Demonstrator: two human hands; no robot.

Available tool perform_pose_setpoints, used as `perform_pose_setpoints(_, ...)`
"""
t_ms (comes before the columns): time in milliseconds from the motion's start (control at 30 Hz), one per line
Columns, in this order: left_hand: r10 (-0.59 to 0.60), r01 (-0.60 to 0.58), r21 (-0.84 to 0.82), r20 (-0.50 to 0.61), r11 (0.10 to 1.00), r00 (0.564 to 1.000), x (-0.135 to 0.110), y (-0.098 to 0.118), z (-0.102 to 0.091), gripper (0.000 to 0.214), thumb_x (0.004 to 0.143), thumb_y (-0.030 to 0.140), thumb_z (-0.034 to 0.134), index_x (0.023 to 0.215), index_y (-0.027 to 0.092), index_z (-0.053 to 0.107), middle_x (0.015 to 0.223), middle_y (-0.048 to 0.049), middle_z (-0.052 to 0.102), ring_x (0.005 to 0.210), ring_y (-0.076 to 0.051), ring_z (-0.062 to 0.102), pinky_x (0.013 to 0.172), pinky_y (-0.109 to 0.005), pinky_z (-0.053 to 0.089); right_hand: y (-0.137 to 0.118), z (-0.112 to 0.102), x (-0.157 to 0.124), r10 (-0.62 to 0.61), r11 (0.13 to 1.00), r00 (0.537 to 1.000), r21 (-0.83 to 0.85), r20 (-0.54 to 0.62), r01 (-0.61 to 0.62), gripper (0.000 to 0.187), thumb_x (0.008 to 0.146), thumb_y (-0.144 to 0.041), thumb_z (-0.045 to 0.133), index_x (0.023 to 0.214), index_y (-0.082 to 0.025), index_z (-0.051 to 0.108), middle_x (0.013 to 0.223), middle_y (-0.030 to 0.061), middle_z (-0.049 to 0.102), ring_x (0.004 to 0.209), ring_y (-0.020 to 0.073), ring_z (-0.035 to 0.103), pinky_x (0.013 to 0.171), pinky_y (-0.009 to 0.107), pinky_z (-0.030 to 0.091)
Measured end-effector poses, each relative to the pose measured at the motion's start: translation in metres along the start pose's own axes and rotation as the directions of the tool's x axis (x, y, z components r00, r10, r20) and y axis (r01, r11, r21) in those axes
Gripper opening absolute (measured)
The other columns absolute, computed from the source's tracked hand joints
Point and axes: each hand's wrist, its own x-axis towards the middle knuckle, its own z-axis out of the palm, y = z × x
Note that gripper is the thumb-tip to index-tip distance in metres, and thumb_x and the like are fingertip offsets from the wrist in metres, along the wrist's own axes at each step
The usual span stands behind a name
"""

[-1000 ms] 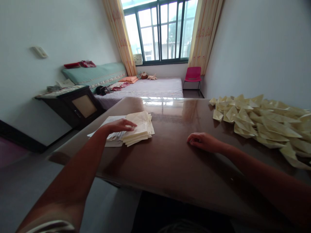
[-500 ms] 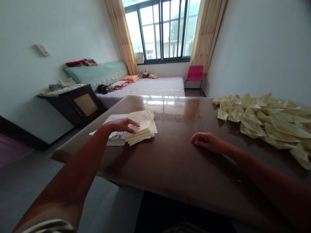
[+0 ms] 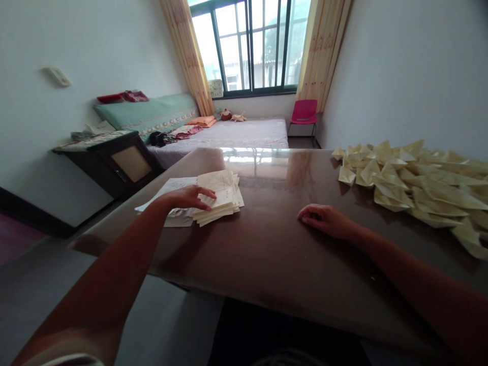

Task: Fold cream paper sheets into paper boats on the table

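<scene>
My left hand (image 3: 192, 196) lies over the left side of a loose stack of cream paper sheets (image 3: 224, 190), its fingers apart on the top sheet. Under and beside that hand, white papers (image 3: 177, 184) stick out to the left of the stack. Resting on the brown table (image 3: 263, 244), my right hand (image 3: 320, 218) has its fingers loosely curled; whether anything is under them is hidden. To the right of it is a big heap of folded cream paper pieces (image 3: 415, 178), shaped like boats, which it does not touch.
Beyond the table stand a bed (image 3: 251, 133) and a pink chair (image 3: 304, 113). A dark cabinet (image 3: 125, 162) is at the left. The table's near edge runs in front of my body.
The whole view has shifted slightly. My left hand stays at the paper stack, where more of the top sheet now shows. My right hand keeps its place on the table.
</scene>
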Motion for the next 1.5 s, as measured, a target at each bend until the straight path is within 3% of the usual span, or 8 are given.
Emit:
perform_pose_setpoints(433, 0.043, -0.043, -0.008, -0.003, 0.999, 0.999, -0.005, 0.002, -0.002, 0.061, 0.067, 0.063, 0.065, 0.114, 0.025, 0.066, 0.136, -0.0046, 0.054, 0.118, -0.025, 0.054, 0.099, -0.028, 0.041, 0.001, 0.001, -0.001, -0.035, 0.999, 0.999, 0.014, -0.019, 0.036, 0.027, 0.086, -0.039, 0.052, 0.097, -0.022, 0.068, 0.086, 0.0033, 0.066, 0.074, 0.0167, 0.059, 0.068, 0.028, 0.043)
perform_pose_setpoints(700, 0.077, -0.077, 0.008, -0.023, 0.997, 0.997, -0.005, -0.012, -0.003, 0.044, 0.074, 0.058, 0.058, 0.093, 0.020, 0.069, 0.133, -0.0051, 0.057, 0.116, -0.024, 0.056, 0.098, -0.027, 0.041, 0.003, 0.000, -0.001, -0.037, 0.999, 0.999, 0.016, -0.008, 0.037, 0.027, 0.086, -0.040, 0.053, 0.098, -0.022, 0.068, 0.087, 0.0034, 0.066, 0.075, 0.0167, 0.059, 0.069, 0.028, 0.044)
perform_pose_setpoints(833, 0.043, -0.026, 0.090, -0.192, 0.996, 0.980, -0.005, -0.007, 0.002, 0.044, 0.078, 0.059, 0.050, 0.090, 0.020, 0.066, 0.114, -0.0032, 0.068, 0.101, -0.021, 0.062, 0.088, -0.025, 0.045, 0.001, 0.000, -0.002, -0.037, 0.999, 0.999, 0.017, -0.021, 0.037, 0.028, 0.086, -0.041, 0.053, 0.098, -0.022, 0.069, 0.086, 0.0038, 0.066, 0.074, 0.0168, 0.059, 0.069, 0.028, 0.044)
perform_pose_setpoints(1033, 0.106, 0.016, 0.240, -0.487, 0.971, 0.867, -0.001, 0.055, 0.024, 0.043, 0.093, 0.052, 0.031, 0.103, 0.020, 0.058, 0.103, -0.0060, 0.067, 0.093, -0.023, 0.063, 0.081, -0.031, 0.044, -0.003, 0.003, -0.003, -0.026, 0.999, 0.991, 0.026, -0.135, 0.029, 0.031, 0.088, -0.045, 0.051, 0.090, -0.021, 0.069, 0.085, 0.0047, 0.067, 0.069, 0.0157, 0.058, 0.065, 0.028, 0.046)
perform_pose_setpoints(1200, 0.303, -0.160, 0.359, -0.386, 0.919, 0.871, 0.015, 0.128, 0.071, 0.034, 0.096, 0.043, 0.031, 0.102, 0.022, 0.058, 0.097, -0.0066, 0.067, 0.088, -0.022, 0.062, 0.076, -0.029, 0.043, -0.022, 0.001, -0.004, -0.040, 0.998, 0.943, 0.030, -0.331, 0.053, 0.041, 0.085, -0.048, 0.056, 0.117, -0.022, 0.059, 0.104, 0.0082, 0.064, 0.069, 0.0154, 0.058, 0.061, 0.029, 0.050)
perform_pose_setpoints(1300, 0.428, -0.324, 0.378, -0.234, 0.867, 0.873, 0.026, 0.159, 0.103, 0.026, 0.096, 0.033, 0.035, 0.103, 0.022, 0.057, 0.094, -0.0083, 0.066, 0.083, -0.020, 0.062, 0.067, -0.026, 0.042, -0.029, -0.005, -0.005, -0.182, 0.981, 0.946, -0.119, -0.267, 0.155, 0.071, 0.077, -0.050, 0.066, 0.139, -0.025, 0.042, 0.134, 0.0112, 0.049, 0.095, 0.0225, 0.057, 0.078, 0.036, 0.051)
perform_pose_setpoints(1433, 0.623, -0.564, 0.316, -0.130, 0.763, 0.771, 0.033, 0.183, 0.130, 0.019, 0.093, 0.024, 0.039, 0.098, 0.020, 0.057, 0.090, -0.0106, 0.066, 0.081, -0.019, 0.062, 0.064, -0.026, 0.043, -0.025, -0.017, -0.012, -0.285, 0.937, 0.958, -0.221, -0.035, 0.271, 0.027, 0.087, -0.039, 0.056, 0.109, -0.030, 0.069, 0.116, 0.0042, 0.065, 0.105, 0.0250, 0.050, 0.093, 0.041, 0.042)
perform_pose_setpoints(1500, 0.643, -0.600, 0.268, -0.118, 0.754, 0.756, 0.033, 0.186, 0.133, 0.020, 0.094, 0.027, 0.039, 0.098, 0.022, 0.058, 0.088, -0.0092, 0.067, 0.080, -0.019, 0.062, 0.065, -0.026, 0.044, -0.022, -0.023, -0.019, -0.273, 0.946, 0.961, -0.168, 0.046, 0.277, 0.026, 0.091, -0.037, 0.049, 0.097, -0.030, 0.073, 0.104, 0.0041, 0.070, 0.099, 0.0234, 0.052, 0.089, 0.038, 0.043)
